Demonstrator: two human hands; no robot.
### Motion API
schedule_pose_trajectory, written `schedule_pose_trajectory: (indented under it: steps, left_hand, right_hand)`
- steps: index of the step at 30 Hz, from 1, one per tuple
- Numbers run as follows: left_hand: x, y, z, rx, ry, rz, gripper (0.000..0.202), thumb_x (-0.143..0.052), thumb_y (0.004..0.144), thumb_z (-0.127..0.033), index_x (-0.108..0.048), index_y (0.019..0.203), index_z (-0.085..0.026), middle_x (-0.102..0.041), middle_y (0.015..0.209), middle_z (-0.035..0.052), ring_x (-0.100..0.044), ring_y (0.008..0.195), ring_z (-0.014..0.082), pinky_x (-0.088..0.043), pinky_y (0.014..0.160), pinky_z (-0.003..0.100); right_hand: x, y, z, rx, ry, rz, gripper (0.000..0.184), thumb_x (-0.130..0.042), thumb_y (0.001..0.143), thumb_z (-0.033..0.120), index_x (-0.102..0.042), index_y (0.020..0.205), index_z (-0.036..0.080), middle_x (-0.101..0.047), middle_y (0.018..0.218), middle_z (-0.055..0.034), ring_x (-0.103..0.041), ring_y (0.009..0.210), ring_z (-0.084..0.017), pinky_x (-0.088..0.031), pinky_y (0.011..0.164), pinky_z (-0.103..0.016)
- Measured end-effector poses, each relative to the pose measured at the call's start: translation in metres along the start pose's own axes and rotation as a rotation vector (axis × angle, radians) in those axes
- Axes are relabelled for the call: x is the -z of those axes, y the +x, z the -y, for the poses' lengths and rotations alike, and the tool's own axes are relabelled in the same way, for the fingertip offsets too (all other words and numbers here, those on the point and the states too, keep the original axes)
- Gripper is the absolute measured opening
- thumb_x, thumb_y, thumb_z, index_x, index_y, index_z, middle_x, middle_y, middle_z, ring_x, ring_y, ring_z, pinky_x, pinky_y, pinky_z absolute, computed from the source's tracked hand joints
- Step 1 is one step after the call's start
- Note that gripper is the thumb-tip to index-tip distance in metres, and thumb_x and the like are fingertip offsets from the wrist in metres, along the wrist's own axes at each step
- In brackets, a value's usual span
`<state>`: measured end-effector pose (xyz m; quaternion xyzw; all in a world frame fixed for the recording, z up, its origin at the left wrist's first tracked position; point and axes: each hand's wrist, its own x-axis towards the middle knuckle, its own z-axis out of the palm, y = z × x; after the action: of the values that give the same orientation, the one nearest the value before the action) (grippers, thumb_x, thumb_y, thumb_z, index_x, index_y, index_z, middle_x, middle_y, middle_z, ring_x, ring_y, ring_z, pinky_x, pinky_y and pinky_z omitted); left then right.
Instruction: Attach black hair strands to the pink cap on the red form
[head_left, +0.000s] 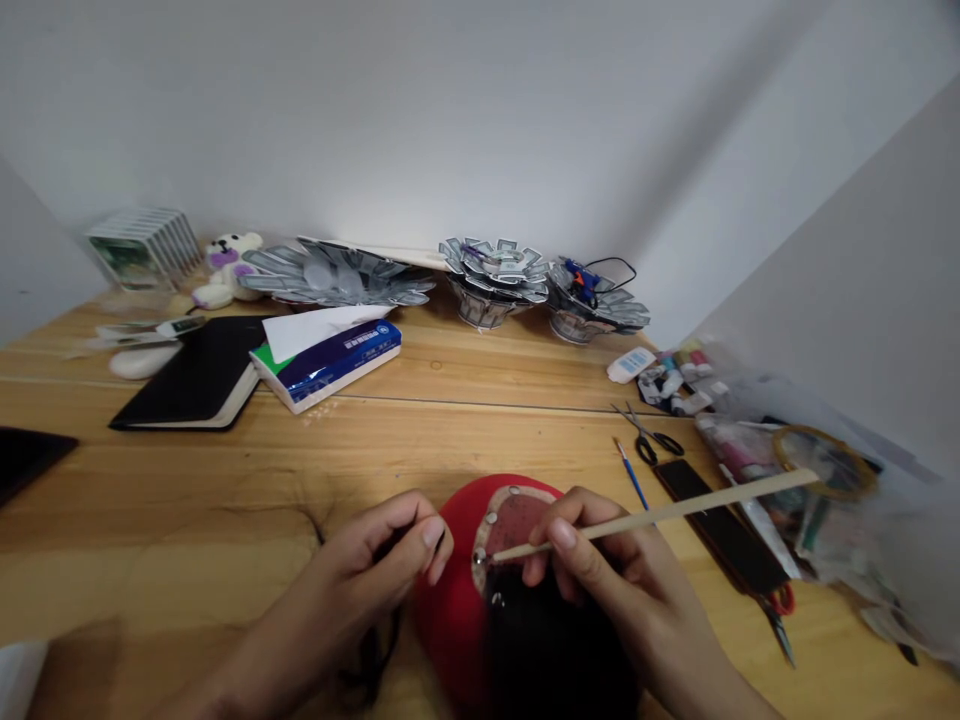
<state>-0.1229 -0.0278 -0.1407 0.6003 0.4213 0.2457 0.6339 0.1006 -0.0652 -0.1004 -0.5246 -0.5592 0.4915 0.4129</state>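
Observation:
A red rounded object (450, 600) with a dark reddish patch ringed by small silver studs lies on the wooden table (465, 430) near the front edge. My right hand (600, 580) is closed on a long pale wooden stick (675, 510), whose tip touches the studded rim. My left hand (382, 560) rests against the red object's left side, fingers curled and pinched on something dark I cannot make out. A black mass covers the object's lower part.
A black notebook (199, 375) and a tissue pack (330, 360) lie at left. Silver paper flower shapes (495, 270) line the back wall. Scissors (649, 435), a thin blue brush (632, 475), a black strip (720, 530) and a bag of paint tubes (757, 440) sit at right.

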Motion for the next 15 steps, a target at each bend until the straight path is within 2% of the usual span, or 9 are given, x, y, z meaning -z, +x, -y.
schedule_pose_trajectory:
  steps: [6,11,15]
  left_hand:
    - [-0.002,-0.002,0.0,0.017,0.025,-0.016,0.045,-0.042,0.096,-0.06,-0.049,0.073,-0.022,-0.037,0.063,-0.006,-0.032,0.058,0.0131,-0.028,0.053,0.023]
    - [-0.009,0.002,-0.001,0.011,0.022,0.019,0.037,-0.043,0.096,-0.048,-0.048,0.07,-0.021,-0.037,0.061,-0.0064,-0.03,0.056,0.0128,-0.026,0.052,0.025]
    - [-0.012,0.002,-0.003,0.012,0.009,0.077,0.034,-0.043,0.096,-0.043,-0.049,0.071,-0.021,-0.041,0.064,-0.0052,-0.035,0.059,0.0131,-0.029,0.055,0.025]
  right_hand:
    - [0.002,0.0,-0.001,-0.007,0.009,0.002,0.035,-0.062,0.096,0.047,-0.069,0.074,0.02,-0.065,0.068,0.001,-0.049,0.058,-0.011,-0.038,0.055,-0.021]
    - [0.001,0.003,0.001,0.029,-0.03,-0.021,0.039,-0.063,0.095,0.046,-0.071,0.068,0.019,-0.063,0.067,0.0004,-0.05,0.055,-0.01,-0.04,0.053,-0.02]
    - [-0.003,0.005,0.0,0.06,-0.039,-0.043,0.04,-0.063,0.095,0.048,-0.065,0.066,0.019,-0.063,0.063,0.0008,-0.053,0.052,-0.009,-0.042,0.049,-0.018]
